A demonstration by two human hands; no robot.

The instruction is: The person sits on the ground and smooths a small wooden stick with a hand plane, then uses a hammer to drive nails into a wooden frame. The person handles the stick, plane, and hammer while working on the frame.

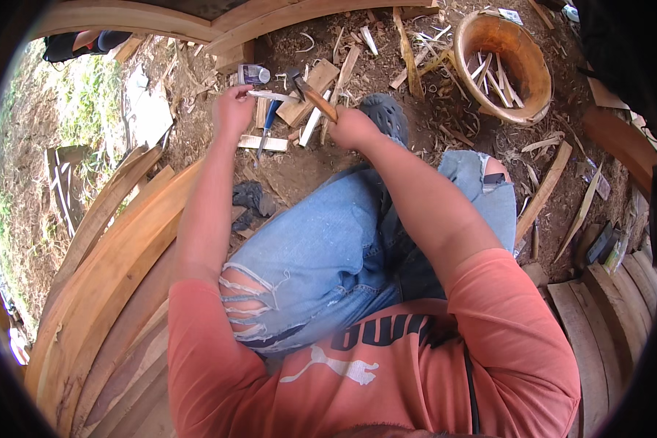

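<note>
Dirt [281, 186] strewn with wood scraps [543, 191] surrounds the worker, with a bucket [527, 62] of cut pieces far right. Out ahead, left of the middle, a thin pale strip [274, 95] hangs from the left hand [235, 113], whose fingers are pinched together on its left end. The right hand [354, 130] has its fingers wrapped round the handle of a hammer [318, 101], the dark head beside the strip's right end; whether they touch, I can't tell. I'd judge the strip light, springy and easily split, best pinched near one end; the hammer looks head-heavy, wanting a firm grip low on the wood.
</note>
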